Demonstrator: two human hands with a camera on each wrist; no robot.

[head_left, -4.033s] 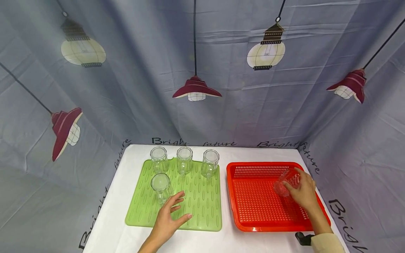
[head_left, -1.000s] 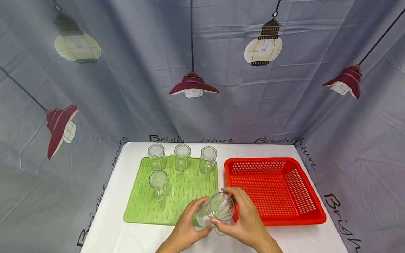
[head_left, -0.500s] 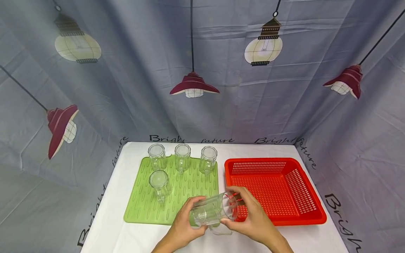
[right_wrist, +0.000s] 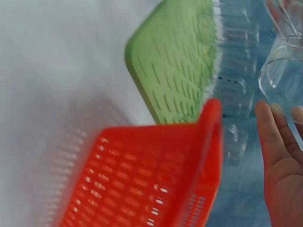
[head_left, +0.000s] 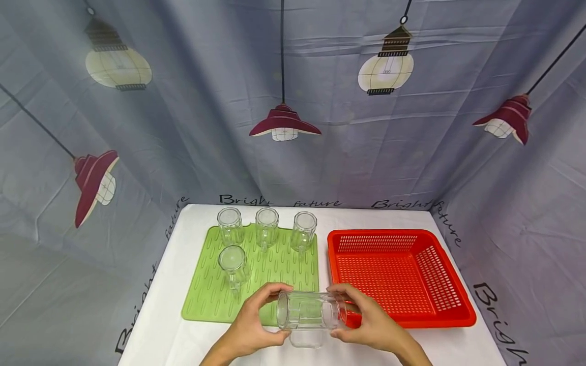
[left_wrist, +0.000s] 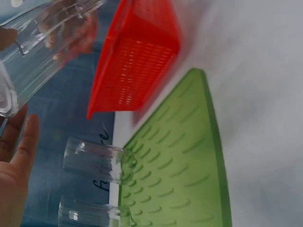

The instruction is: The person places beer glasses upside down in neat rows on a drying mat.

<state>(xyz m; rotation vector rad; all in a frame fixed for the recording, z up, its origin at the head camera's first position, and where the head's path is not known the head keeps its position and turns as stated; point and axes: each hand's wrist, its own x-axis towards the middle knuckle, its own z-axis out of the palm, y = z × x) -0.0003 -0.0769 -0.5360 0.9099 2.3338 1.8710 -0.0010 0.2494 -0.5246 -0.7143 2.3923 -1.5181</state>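
Note:
A clear glass mug (head_left: 311, 311) lies sideways in the air between my two hands, in front of the green drying mat (head_left: 286, 282). Its handle points down toward me. My left hand (head_left: 252, 323) grips the base end, fingers above and thumb below. At the mouth end, my right hand (head_left: 373, 323) holds the rim between fingers and thumb. The left wrist view shows the thick base of the mug (left_wrist: 35, 52); its open rim (right_wrist: 267, 82) appears in the right wrist view. On the mat stand several similar mugs, three along the back and one mug (head_left: 233, 267) ahead of them at left.
To the right of the mat sits a red plastic basket (head_left: 400, 325) with perforated walls; no mug shows inside. A white cloth (head_left: 157, 325) covers the table. Grey curtains (head_left: 293, 173) printed with lamps enclose the back and sides.
Four seconds ago my right hand held the mug in the basket. Since then it came to the middle, and my left hand took hold too. Over the last second the mug has turned level.

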